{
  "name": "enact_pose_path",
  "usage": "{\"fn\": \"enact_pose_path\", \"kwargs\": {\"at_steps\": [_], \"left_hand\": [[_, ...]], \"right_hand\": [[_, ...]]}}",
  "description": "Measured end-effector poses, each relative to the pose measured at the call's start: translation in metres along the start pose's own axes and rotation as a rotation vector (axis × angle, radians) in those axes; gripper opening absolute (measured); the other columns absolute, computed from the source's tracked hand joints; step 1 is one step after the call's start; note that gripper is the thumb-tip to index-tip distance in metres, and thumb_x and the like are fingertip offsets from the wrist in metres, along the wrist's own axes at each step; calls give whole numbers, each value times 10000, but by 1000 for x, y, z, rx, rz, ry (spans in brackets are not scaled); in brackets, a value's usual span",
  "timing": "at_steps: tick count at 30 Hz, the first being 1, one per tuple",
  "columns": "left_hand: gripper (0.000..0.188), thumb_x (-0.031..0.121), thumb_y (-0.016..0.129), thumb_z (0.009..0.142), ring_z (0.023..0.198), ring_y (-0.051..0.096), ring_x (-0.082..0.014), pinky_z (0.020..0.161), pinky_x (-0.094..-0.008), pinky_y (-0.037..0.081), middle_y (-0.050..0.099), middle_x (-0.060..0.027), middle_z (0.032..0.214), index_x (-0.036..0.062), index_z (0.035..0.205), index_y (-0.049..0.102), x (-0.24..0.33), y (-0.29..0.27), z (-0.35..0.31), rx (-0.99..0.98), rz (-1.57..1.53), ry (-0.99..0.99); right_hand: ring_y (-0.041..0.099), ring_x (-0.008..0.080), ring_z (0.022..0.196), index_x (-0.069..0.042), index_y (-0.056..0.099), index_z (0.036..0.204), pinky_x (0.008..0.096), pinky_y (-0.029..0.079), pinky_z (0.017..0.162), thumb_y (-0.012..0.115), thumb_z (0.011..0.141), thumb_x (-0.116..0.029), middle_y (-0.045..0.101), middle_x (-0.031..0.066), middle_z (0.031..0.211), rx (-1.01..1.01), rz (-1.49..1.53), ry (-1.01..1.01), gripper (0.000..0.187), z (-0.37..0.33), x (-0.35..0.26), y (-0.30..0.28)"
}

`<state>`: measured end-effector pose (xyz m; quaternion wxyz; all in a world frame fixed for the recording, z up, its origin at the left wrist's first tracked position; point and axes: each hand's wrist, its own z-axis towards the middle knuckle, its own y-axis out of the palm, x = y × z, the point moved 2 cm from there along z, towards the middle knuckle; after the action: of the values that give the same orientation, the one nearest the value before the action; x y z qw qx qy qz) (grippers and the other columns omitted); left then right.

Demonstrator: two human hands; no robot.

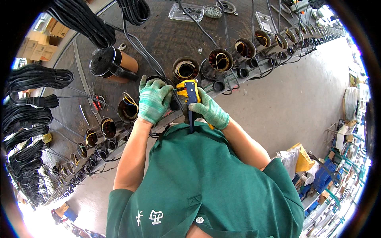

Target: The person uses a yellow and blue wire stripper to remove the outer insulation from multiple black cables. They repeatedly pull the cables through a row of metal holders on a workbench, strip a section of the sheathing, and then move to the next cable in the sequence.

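Head-worn fisheye, facing down, near left hand (154,101) and right hand (211,110)

Factory workshop, assembly area. Evidence: long, dark, worn table (158,37) edged with a row of open, dark cylindrical housings (209,71) with yellow wires inside, same unit repeating into the distance both ways. Thick coiled bundles of black cable (83,22) along the left. Clear plastic parts tray (186,12) at the far side. Brown cardboard boxes (41,49) upper left, cluttered racking (336,200) lower right, smooth grey floor (285,95). Worker wears a green short-sleeved work shirt (214,170) and green-striped knit gloves (152,104).
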<state>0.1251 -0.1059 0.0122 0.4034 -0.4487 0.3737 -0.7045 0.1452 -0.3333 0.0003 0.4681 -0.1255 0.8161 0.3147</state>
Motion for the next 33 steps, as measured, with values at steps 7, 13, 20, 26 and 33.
{"fn": "enact_pose_path", "kwargs": {"at_steps": [7,13,20,26,33], "left_hand": [[165,180,770,802,1138,614,-319,1212,-611,300,651,-43,1043,194,965,792,8,-11,15,-97,12,36],[213,169,787,758,1150,619,-319,1195,-618,340,663,-54,1078,180,970,796,4,-21,32,-182,22,100],[375,264,766,855,1165,618,-335,1029,-539,431,690,-59,1223,157,1212,724,15,-24,56,-122,18,100],[415,442,776,854,1249,583,-271,1016,-551,404,676,-24,1342,171,1168,775,49,-5,101,-580,430,73],[421,412,817,808,1291,552,-289,1062,-591,387,664,-41,1366,153,1138,782,50,4,105,-637,454,22]], "right_hand": [[690,341,1126,-45,432,1528,411,561,951,720,913,-101,666,190,1287,151,-868,-381,681,-5,-6,4],[636,216,1139,-90,437,1552,361,527,1016,640,881,25,647,96,1325,-18,-262,-235,710,-12,-28,-10],[620,141,1028,-109,333,1611,333,579,929,647,1008,34,614,34,1165,148,32,-298,695,4,-31,-81],[635,126,1070,-92,369,1579,320,525,1001,654,958,54,653,43,1173,158,-5,-149,698,-9,-25,-107],[628,134,1095,-40,315,1611,305,518,1005,693,961,24,645,52,1216,178,46,-83,755,-9,-1,-122]]}}
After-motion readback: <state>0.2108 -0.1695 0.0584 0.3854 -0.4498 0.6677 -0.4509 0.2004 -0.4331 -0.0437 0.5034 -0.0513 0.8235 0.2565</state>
